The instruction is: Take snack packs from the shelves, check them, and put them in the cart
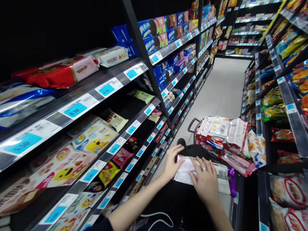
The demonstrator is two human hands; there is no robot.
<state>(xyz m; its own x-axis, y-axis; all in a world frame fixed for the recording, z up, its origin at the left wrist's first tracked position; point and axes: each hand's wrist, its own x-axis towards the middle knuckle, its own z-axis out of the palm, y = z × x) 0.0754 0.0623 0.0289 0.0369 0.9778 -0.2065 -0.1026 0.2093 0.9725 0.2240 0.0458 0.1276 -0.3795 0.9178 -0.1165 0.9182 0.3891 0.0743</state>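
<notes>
Both my hands rest on a flat white snack packet (186, 166) with pink print and a purple edge, lying at the near end of a black basket (192, 123). My left hand (172, 162) grips the packet's left edge with curled fingers. My right hand (205, 179), a ring on one finger, lies on top of it with fingers spread and bent, pressing on the wrapper. A heap of red, white and pink snack packets (223, 138) fills the basket just beyond my hands.
Shelves on the left (106, 89) carry biscuit and snack packs behind blue price tags. Shelves on the right (286, 106) hold bagged snacks. A pale aisle floor (223, 86) runs ahead between them. A white cable (158, 221) hangs near my body.
</notes>
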